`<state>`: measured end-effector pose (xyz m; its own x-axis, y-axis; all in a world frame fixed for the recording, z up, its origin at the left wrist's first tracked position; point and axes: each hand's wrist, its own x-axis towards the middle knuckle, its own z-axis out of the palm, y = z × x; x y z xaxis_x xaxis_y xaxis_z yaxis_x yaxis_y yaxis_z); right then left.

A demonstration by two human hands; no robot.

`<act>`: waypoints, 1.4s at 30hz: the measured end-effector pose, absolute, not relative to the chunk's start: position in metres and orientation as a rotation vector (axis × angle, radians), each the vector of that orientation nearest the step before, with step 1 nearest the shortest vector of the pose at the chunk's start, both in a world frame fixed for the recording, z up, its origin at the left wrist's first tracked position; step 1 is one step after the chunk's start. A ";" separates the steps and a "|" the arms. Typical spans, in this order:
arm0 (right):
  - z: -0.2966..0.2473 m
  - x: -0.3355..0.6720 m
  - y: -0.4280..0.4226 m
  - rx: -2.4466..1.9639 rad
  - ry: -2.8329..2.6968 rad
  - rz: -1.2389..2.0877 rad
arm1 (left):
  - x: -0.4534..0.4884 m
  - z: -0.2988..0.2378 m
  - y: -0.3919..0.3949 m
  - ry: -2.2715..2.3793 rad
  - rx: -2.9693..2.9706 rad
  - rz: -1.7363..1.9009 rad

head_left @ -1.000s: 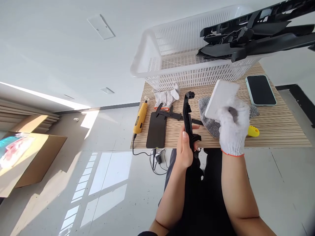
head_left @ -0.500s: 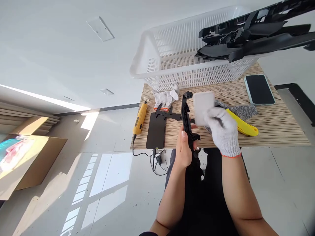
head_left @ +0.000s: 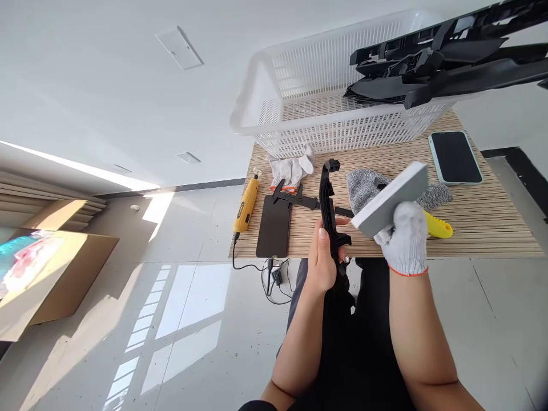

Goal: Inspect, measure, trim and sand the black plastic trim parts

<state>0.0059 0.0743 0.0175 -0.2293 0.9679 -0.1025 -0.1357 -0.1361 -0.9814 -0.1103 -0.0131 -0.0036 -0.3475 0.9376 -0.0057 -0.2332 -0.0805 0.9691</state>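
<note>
My bare left hand [head_left: 322, 260] is wrapped round a long black plastic trim piece [head_left: 327, 200], held upright at the table's front edge. Its lower end runs down over my lap. My right hand [head_left: 406, 237], in a white knit glove with an orange cuff, grips a flat grey-and-white sponge block [head_left: 394, 200], tilted and apart from the trim piece. Behind the block lie a grey knit cloth [head_left: 363, 188] and a yellow-handled cutter [head_left: 439, 226], both partly hidden. A black caliper [head_left: 305, 201] passes behind the trim piece.
A white plastic basket [head_left: 317, 123] at the back holds several black plastic parts [head_left: 402, 85] jutting right. On the table lie a white glove [head_left: 291, 171], a yellow corded rotary tool [head_left: 247, 205], a black tablet-like device [head_left: 273, 228] and a phone [head_left: 456, 158]. A cardboard box [head_left: 72, 274] stands left.
My right hand has moved slightly right and turned the sponge block from facing flat to tilted, showing its grey side and white edge. My left hand keeps the trim piece nearly still.
</note>
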 end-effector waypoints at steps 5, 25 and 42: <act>0.029 -0.004 0.074 -1.157 -0.967 1.577 | -0.110 -0.004 -0.012 1.274 0.812 1.622; 0.033 -0.024 0.074 -1.079 -0.968 1.571 | -0.108 -0.001 -0.010 1.275 0.811 1.601; 0.026 -0.017 0.075 -1.052 -1.132 1.517 | -0.108 -0.003 -0.009 1.300 0.849 1.604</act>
<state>-0.0169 0.0748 0.0256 -0.1917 0.9766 -0.0978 -0.1843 -0.1337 -0.9737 -0.1082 -0.0087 -0.0026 -0.3806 0.9246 -0.0184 -0.2095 -0.0669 0.9755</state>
